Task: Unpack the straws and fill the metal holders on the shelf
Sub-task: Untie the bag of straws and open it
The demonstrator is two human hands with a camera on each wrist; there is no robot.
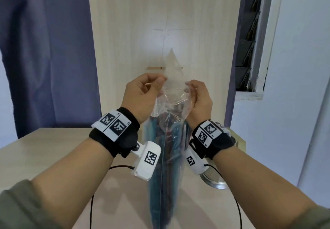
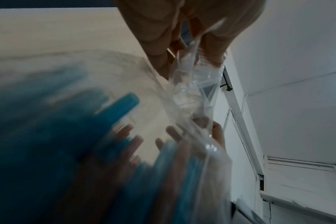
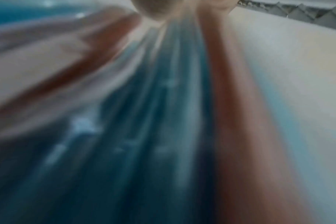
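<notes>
Left hand (image 1: 142, 94) up in front of the chest, thumb and first finger pinching the top of a clear plastic bag (image 1: 174, 93) on its left side. Right hand (image 1: 200, 100) just beside it, fingers curled round the same bag top on the right side, gripping it. Both hands close together, with crinkled plastic bunched between them and one pointed corner of the bag sticking up above the fingers.

Bag hanging straight down between the two wrists, above a pale wooden table (image 1: 53, 148). Inside the bag, a bunch of straws (image 1: 160, 184), mostly blue with some reddish-brown ones, blurry in every view. From the left wrist view, blue straw ends (image 2: 123, 106) pressed against the plastic, and the bag top squeezed between fingertips (image 2: 215, 50).

Round shiny metal holder (image 1: 214, 178) on the table near the right wrist, partly hidden by the forearm. Tall pale wooden panel (image 1: 160, 23) straight ahead. Dark blue curtain (image 1: 44, 50) to the left, white wall and a window (image 1: 250, 32) to the right.
</notes>
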